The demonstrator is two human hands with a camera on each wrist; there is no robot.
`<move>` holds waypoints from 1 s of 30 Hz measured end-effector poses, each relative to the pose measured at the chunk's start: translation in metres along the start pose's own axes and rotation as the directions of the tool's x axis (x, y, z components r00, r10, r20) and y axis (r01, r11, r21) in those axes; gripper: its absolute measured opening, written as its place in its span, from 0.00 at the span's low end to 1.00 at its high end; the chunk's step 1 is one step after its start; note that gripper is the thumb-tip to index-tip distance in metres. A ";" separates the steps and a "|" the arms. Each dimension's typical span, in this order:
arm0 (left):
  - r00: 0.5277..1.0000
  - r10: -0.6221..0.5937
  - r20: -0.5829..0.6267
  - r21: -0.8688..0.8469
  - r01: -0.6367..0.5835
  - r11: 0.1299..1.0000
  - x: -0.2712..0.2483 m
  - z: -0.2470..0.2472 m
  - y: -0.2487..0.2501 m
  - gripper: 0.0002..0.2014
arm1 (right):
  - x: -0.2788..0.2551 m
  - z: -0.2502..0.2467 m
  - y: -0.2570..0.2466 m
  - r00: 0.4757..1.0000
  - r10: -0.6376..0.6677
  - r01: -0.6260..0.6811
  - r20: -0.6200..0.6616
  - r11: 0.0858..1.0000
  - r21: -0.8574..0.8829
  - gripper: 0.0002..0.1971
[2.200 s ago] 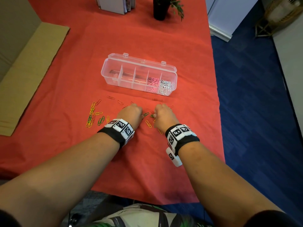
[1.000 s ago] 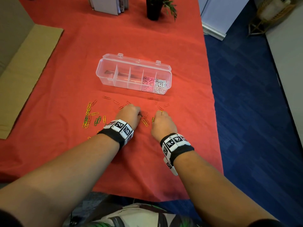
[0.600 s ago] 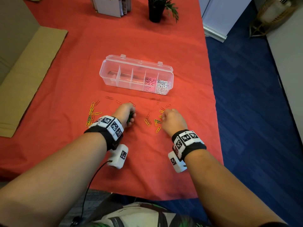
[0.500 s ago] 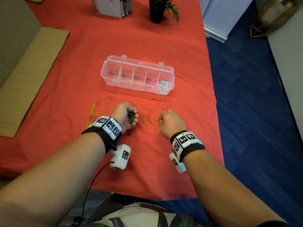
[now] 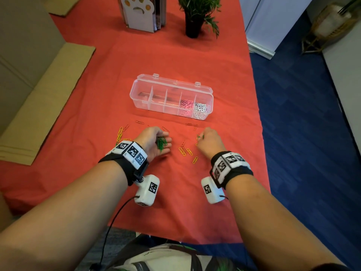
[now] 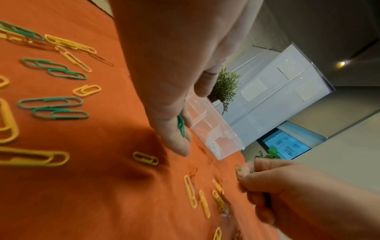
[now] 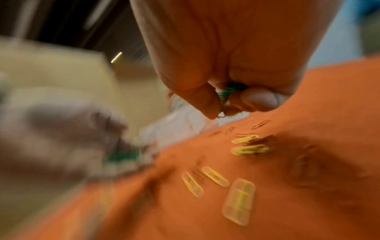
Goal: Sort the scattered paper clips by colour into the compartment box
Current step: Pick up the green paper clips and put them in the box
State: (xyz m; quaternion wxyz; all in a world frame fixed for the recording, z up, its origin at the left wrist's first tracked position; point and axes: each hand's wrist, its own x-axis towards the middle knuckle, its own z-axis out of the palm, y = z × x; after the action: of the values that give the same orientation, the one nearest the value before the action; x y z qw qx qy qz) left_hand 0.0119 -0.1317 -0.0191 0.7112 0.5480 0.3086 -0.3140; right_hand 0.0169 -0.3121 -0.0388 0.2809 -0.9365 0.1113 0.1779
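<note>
A clear compartment box stands open on the red cloth, with pink clips and white clips in its two right cells. My left hand lies palm-up in front of it, fingers cupped round a bunch of green paper clips. My right hand is fisted and pinches a few green clips, which the right wrist view shows between thumb and fingers. Yellow clips lie between the hands. Yellow and green clips lie left of the left hand.
Thin red clips lie scattered just before the box. A potted plant and a book holder stand at the far end. Cardboard covers the left side. The table edge and blue floor are to the right.
My left hand has rolled from knuckles-up to palm-up, showing the green clips it gathered. My right hand has picked up green clips and drawn slightly right.
</note>
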 end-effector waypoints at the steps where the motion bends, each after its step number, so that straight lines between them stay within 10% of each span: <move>1: 1.000 0.012 0.008 -0.011 -0.012 1.000 -0.001 0.002 0.005 0.11 | 0.003 -0.004 0.000 0.999 0.047 -0.050 0.025 0.991 0.125 0.05; 7: 0.982 0.185 0.044 -0.089 -0.181 0.979 0.001 0.018 0.063 0.08 | -0.001 -0.015 -0.016 0.983 0.124 -0.184 0.136 0.633 0.752 0.16; 14: 0.954 0.297 -0.048 -0.128 -0.301 0.945 0.007 0.043 0.112 0.13 | -0.003 -0.036 -0.028 0.929 0.062 -0.370 0.365 0.157 0.916 0.11; 22: 0.898 0.405 -0.168 0.266 -0.355 0.896 0.022 0.000 0.095 0.02 | 0.014 -0.038 -0.047 0.960 0.100 -0.280 0.263 0.255 0.926 0.14; 30: 0.805 0.529 -0.269 0.514 -0.344 0.786 0.008 -0.062 0.033 0.15 | 0.060 -0.029 -0.107 0.987 0.119 -0.151 0.107 0.468 0.871 0.15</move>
State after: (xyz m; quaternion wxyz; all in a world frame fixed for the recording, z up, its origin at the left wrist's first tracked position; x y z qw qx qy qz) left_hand 0.0373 -0.0655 -0.0189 0.5434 0.8037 0.2291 -0.0794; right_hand 0.1125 -0.2472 0.0124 0.7056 -0.6476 0.2553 0.1324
